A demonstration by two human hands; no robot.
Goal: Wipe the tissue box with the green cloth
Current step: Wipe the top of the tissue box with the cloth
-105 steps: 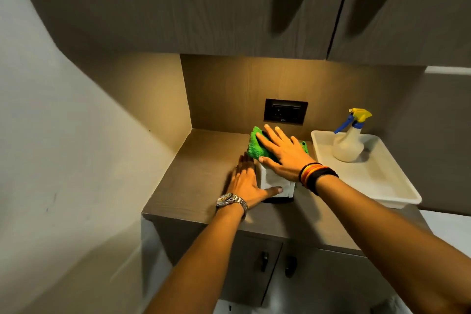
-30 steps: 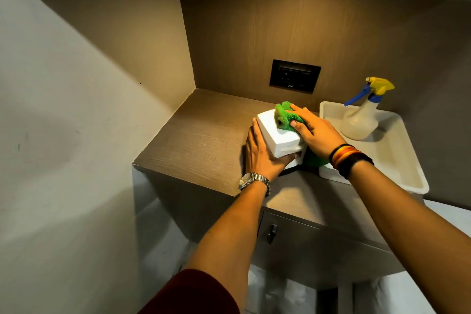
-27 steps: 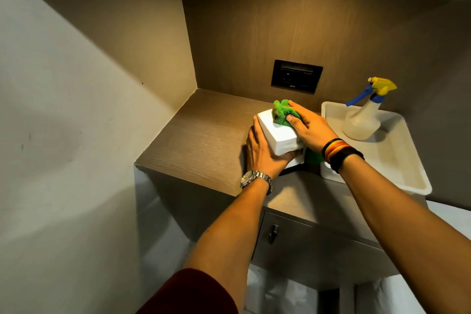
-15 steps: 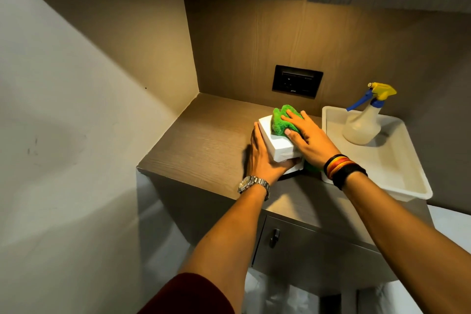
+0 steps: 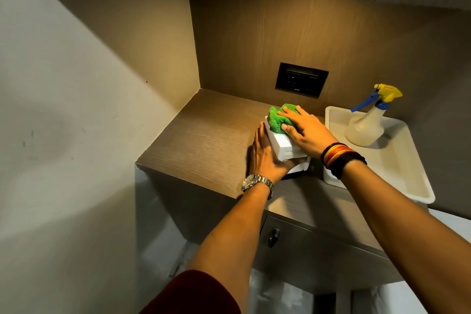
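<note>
A white tissue box (image 5: 284, 145) sits tilted on the wooden counter (image 5: 209, 140). My left hand (image 5: 265, 158) grips its left side and near corner, holding it up off the counter. A bunched green cloth (image 5: 276, 121) lies on the far end of the box's top face. My right hand (image 5: 307, 131) presses flat on the cloth, fingers spread over it and thumb at its near edge. The right side of the box is hidden under my right hand.
A white tray (image 5: 397, 168) stands right of the box, holding a spray bottle (image 5: 367, 126) with a yellow and blue trigger. A black wall socket (image 5: 300, 79) is behind. Cabinets hang overhead, a wall closes the left, and a drawer knob (image 5: 273, 237) shows below.
My right hand and the cloth have slid along the top of the box toward its far end. My left hand keeps its hold. The view has shifted slightly.
</note>
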